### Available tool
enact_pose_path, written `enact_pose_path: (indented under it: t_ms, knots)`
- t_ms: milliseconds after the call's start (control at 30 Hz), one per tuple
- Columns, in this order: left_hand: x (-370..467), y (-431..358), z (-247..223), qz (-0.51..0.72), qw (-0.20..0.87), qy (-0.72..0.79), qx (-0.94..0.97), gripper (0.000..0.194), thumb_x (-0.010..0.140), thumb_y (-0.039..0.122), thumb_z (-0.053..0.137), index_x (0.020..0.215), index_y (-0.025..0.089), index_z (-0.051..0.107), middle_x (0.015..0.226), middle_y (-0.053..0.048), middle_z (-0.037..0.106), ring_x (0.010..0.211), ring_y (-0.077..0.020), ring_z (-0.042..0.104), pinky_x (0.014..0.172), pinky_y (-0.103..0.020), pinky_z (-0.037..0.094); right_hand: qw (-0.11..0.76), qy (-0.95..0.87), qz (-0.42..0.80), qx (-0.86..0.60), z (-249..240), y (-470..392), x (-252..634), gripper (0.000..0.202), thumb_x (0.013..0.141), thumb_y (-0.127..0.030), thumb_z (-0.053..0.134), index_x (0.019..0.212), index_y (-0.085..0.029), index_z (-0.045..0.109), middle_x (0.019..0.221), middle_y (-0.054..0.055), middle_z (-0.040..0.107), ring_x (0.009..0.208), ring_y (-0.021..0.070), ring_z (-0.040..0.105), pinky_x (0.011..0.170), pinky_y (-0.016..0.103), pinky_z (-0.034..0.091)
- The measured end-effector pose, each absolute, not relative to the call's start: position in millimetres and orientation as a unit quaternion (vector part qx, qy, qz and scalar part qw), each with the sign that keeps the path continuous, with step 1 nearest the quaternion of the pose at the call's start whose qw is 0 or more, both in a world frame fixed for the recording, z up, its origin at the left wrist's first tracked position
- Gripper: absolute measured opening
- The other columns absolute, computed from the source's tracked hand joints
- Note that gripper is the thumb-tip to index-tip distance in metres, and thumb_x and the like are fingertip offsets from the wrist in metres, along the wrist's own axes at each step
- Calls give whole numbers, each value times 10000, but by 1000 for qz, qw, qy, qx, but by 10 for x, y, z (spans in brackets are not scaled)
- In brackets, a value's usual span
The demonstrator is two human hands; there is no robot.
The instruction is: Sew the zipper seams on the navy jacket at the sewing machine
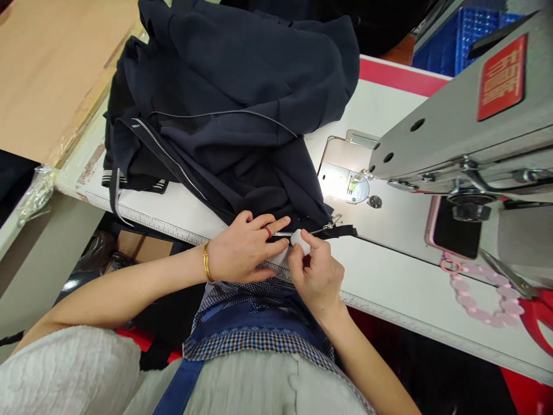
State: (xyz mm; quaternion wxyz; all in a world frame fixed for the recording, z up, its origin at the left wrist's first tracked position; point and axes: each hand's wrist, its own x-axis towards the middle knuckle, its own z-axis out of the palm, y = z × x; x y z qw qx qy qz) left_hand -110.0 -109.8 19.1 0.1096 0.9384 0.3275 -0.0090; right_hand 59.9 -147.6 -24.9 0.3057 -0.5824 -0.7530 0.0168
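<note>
A dark navy garment [242, 98] lies heaped on the white sewing table [389, 276], its metal zipper [302, 233] running along the near edge. My left hand [242, 248], wearing a red ring and a gold bangle, presses flat on the zipper tape and fabric. My right hand [313, 271] pinches a small white piece [301, 240], perhaps chalk, against the zipper just to the right of the left fingers. The zipper's end [334, 222] points toward the lit needle area [354, 187] of the grey sewing machine [466, 138].
A pink phone [455, 233] with a pink bead strap [479, 300] lies under the machine arm. Red-handled scissors [533, 314] rest at the right edge. A blue crate [462, 34] stands behind. A ruler strip [173, 230] runs along the table's front edge.
</note>
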Motion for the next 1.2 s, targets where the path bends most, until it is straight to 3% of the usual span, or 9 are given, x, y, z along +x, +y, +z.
enact_pose_path:
  t_ms: [233,467,600,733,833,967,1100,1200]
  knots:
    - [-1094,-1104,191,-13,108,331,937,470,749,499,525,1110,204,465,1372,-132,308,1129,-293,360,762,-392,308,309,-745,24,-590,-251,-1455,598,210,831,-201,455,1020,-130,513,823,51,656,521,105,587,512,204,455]
    - [-1086,-1114,210,-17,107,331,937,509,736,500,543,1136,196,463,1380,-140,292,1133,-302,357,772,-387,309,342,-708,58,-615,-130,-1551,751,194,799,-229,484,952,-134,557,588,-25,570,367,72,449,402,187,375]
    - [-1085,-1125,231,-22,108,331,937,513,738,502,542,1143,198,465,1383,-140,285,1138,-303,359,782,-394,319,358,-588,-28,-725,-80,-1395,1219,302,785,-320,495,988,-113,577,698,41,568,473,117,485,484,240,392]
    - [-1076,-1064,327,-29,114,319,940,469,745,519,531,1079,190,520,1346,-127,347,1089,-291,406,767,-378,360,257,-554,-57,-789,-109,-1149,1753,362,785,-308,441,1086,-135,547,681,61,575,601,217,544,597,326,397]
    - [-995,-943,436,-38,124,295,947,375,802,471,486,993,160,570,1191,-112,506,944,-230,498,764,-339,395,202,-570,-52,-795,-113,-1085,1946,396,797,-328,426,1127,-140,536,720,92,604,688,268,562,612,358,391]
    - [-728,-743,489,-6,111,294,949,290,890,300,377,1058,129,541,941,-80,598,828,-175,543,752,-283,417,231,-575,-65,-782,-57,-1121,1896,416,834,-369,372,1102,-115,563,851,141,618,807,276,558,662,364,395]
    - [-412,-587,400,-7,108,329,938,376,886,287,385,1245,175,393,910,-64,598,734,-187,579,596,-273,422,242,-618,80,-744,23,-1097,1650,467,845,-462,306,982,-149,624,786,105,644,717,237,582,647,328,400]
    - [-273,-529,344,-43,133,305,942,328,867,312,434,1174,204,469,923,-65,605,724,-191,591,544,-260,404,211,-677,223,-669,68,-1045,1441,505,832,-540,284,947,-188,628,740,67,655,673,221,591,618,307,405]
